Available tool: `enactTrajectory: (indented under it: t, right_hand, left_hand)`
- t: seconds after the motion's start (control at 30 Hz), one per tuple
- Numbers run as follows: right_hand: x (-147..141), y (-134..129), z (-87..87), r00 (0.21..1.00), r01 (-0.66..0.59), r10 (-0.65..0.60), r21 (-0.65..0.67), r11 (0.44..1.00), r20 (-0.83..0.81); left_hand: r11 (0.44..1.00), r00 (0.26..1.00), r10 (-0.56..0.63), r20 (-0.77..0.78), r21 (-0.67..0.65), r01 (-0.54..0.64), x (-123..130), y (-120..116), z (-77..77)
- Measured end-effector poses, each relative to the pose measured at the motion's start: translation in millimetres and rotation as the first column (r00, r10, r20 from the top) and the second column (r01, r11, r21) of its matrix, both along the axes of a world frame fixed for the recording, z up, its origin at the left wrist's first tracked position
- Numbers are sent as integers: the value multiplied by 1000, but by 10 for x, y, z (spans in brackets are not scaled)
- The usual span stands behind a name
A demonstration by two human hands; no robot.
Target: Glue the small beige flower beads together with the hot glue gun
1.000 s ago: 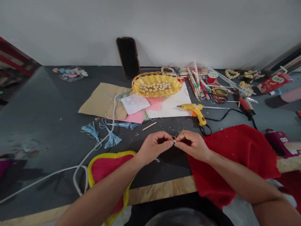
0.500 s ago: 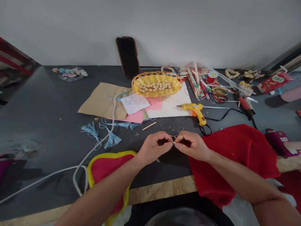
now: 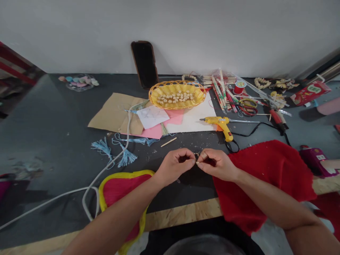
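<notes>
My left hand (image 3: 178, 163) is pinched closed, thumb against forefinger, just over the dark tabletop. Whatever lies between those fingertips is too small to make out. Facing it, almost fingertip to fingertip, my right hand (image 3: 216, 163) pinches a small pale bead-like piece (image 3: 197, 163). Bits of a thin dark strand show between the hands, mostly hidden by the fingers. Beyond them stands a yellow woven basket (image 3: 156, 92) with several small pale flower-shaped pieces (image 3: 176, 96) inside. A yellow hot glue gun (image 3: 216, 121) lies past my right hand.
A red cloth (image 3: 268, 173) lies under my right forearm, a yellow-edged pink pad (image 3: 119, 187) under my left. Blue tassels (image 3: 127, 156) and a white cord (image 3: 103, 170) are at left. A phone (image 3: 145, 65) leans on the wall. Scissors (image 3: 248, 106) and thread (image 3: 239, 87) sit at right.
The fingertips of my two hands have drawn slightly apart. The small pale piece now sits at my right fingertips. Everything else on the table looks the same.
</notes>
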State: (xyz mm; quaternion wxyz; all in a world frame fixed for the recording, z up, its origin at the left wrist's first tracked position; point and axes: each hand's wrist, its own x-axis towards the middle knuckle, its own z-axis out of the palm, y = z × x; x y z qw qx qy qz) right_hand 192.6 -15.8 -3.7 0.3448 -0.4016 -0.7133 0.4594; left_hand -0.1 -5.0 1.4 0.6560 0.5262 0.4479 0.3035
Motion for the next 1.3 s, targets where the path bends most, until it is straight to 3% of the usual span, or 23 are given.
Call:
enactTrajectory:
  t: [0.17,0.37,0.57,0.73,0.9,0.97,1.07,1.2,1.3]
  right_hand:
    - [25,0,17,999,-3,3,0,1000,-38]
    - [107,44,14,995,93,-94,-24,995,-45]
    - [194,91,-13,977,203,-202,17,979,-67]
    - [134,77,-5,985,162,-173,287,944,16]
    - [56,53,-37,973,56,-178,601,798,146]
    - [55,55,-52,962,20,-196,666,745,191]
    - [63,61,-58,953,-24,-193,695,719,232]
    - [62,45,-22,967,-10,-163,670,743,195]
    - [68,24,18,983,73,-151,534,842,103]
  left_hand:
    - [999,999,40,8,-20,-39,-19,7,-7]
    - [1000,1000,8,-4,9,-7,-50,17,0]
    - [995,994,61,-88,88,-53,-72,22,-33]
    - [998,999,17,-48,67,-13,-59,6,-20]
    - [994,998,-44,-44,103,49,-42,-19,-32]
    - [993,998,-45,-45,107,49,-38,-20,-44]
    - [993,998,-35,-46,114,40,-31,-15,-48]
    - [993,999,-32,-34,111,36,-26,-10,-41]
    - [994,998,-40,-42,99,44,-33,-9,-41]
